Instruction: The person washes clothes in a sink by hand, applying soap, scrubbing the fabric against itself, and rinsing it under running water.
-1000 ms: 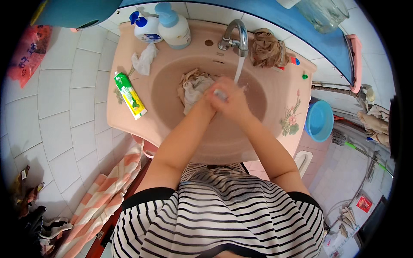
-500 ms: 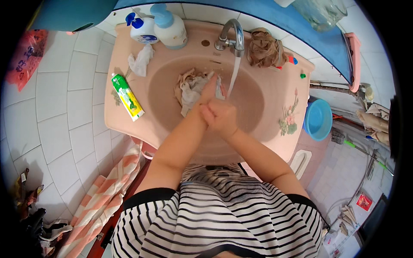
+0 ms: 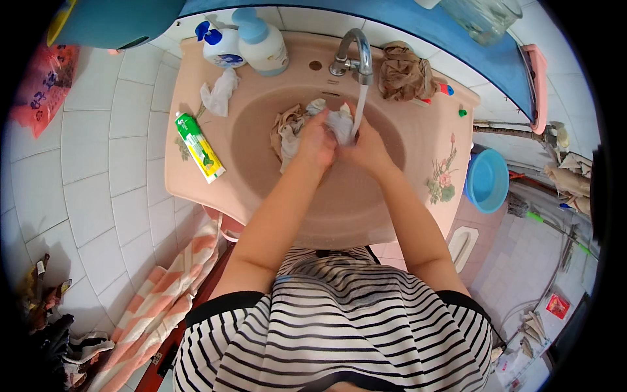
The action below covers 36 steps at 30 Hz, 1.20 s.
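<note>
Over the pink basin (image 3: 251, 163), my left hand (image 3: 318, 140) and my right hand (image 3: 367, 149) are closed around a white wet cloth (image 3: 339, 124), one hand on either side of it. Water from the chrome tap (image 3: 359, 49) runs down in a stream onto the cloth and by my right hand. My fingertips are partly hidden behind the cloth and the backs of the hands. Just left of my left hand, a crumpled heap of beige and white cloths (image 3: 285, 130) lies in the basin.
On the left rim are a green-and-yellow tube (image 3: 200, 149), a crumpled white cloth (image 3: 221, 93), a white pump bottle (image 3: 222, 49) and a blue-topped pump bottle (image 3: 262, 49). A brown cloth bundle (image 3: 405, 72) sits right of the tap. A blue bucket (image 3: 488, 183) stands beyond the right edge.
My right hand has let go of my left wrist area and moved right and up to the water stream. Both hands now hold the white cloth there.
</note>
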Each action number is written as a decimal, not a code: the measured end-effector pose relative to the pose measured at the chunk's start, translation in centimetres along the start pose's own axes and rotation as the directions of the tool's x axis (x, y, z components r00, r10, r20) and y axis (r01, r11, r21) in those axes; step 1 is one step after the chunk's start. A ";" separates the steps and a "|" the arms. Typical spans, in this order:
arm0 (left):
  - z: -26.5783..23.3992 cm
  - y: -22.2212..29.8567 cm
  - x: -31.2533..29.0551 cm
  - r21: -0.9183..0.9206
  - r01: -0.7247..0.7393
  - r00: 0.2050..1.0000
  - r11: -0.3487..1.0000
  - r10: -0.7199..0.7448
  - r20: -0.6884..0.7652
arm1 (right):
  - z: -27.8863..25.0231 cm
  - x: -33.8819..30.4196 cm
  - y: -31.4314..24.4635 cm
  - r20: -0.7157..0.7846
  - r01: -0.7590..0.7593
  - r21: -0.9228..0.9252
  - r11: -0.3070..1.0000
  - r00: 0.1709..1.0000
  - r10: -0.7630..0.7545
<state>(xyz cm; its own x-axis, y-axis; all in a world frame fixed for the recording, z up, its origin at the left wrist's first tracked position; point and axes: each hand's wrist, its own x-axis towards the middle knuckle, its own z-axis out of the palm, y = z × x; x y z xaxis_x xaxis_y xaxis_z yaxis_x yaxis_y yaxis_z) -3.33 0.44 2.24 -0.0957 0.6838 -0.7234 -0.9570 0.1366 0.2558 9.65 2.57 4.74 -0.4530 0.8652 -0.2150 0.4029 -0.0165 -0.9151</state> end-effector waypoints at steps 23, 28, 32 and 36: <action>1.8 3.2 0.8 0.767 0.087 0.623 0.635 -0.636 0.456 | -4.3 2.3 0.7 0.196 -0.051 0.222 0.974 0.980 0.007; 2.3 4.1 0.5 0.814 0.195 0.705 0.547 -0.655 0.271 | -5.8 1.1 -1.7 0.213 0.088 0.366 0.926 0.961 -0.176; 1.2 4.4 2.0 0.909 0.212 0.704 0.358 -0.701 0.111 | -4.5 0.7 -5.1 0.329 0.629 -0.486 0.607 0.775 -0.540; 5.1 2.9 0.1 0.956 0.117 0.810 0.268 -0.582 0.064 | -3.8 1.9 -2.7 0.334 0.456 -0.762 0.461 0.885 -0.324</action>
<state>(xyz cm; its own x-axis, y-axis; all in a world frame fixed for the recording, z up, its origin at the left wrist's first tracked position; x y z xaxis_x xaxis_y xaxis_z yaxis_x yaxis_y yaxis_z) -4.74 4.54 6.19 0.4974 0.5206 -0.6940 -0.0057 0.8019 0.5974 10.75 6.18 8.14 -0.7970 0.6040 -0.0082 0.5849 0.7683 -0.2599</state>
